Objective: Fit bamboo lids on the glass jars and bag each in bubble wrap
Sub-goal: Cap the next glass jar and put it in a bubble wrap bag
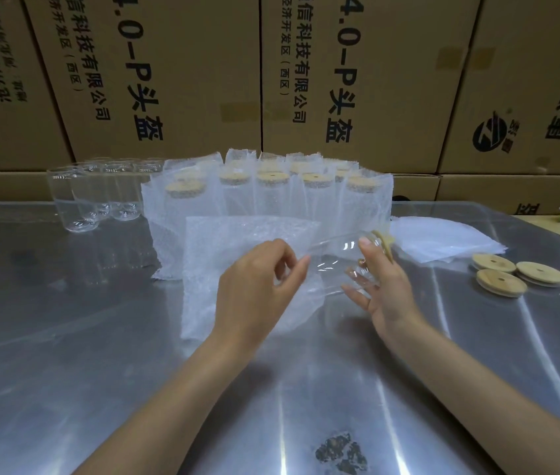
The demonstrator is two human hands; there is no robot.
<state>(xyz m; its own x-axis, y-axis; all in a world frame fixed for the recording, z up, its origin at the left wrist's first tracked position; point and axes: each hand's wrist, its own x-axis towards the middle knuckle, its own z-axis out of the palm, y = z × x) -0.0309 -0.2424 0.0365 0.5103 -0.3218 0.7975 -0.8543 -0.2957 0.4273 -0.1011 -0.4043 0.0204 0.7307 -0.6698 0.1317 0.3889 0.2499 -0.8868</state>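
A clear glass jar [335,260] with a bamboo lid [384,242] lies tilted on its side above the table, base pointing left. My right hand [386,291] grips it near the lid end, thumb on top and fingers underneath. A flat bubble wrap bag [237,241] lies under and behind both hands. My left hand [259,286] has curled fingers, and its thumb and forefinger pinch the bag's edge right at the jar's base. Whether the base is inside the bag I cannot tell.
Several bagged, lidded jars [271,193] stand in rows at the back centre, with bare empty jars [93,197] to their left. A stack of flat bags [443,241] and three loose bamboo lids [518,274] lie at the right. Cardboard boxes [175,80] wall off the steel table [66,337].
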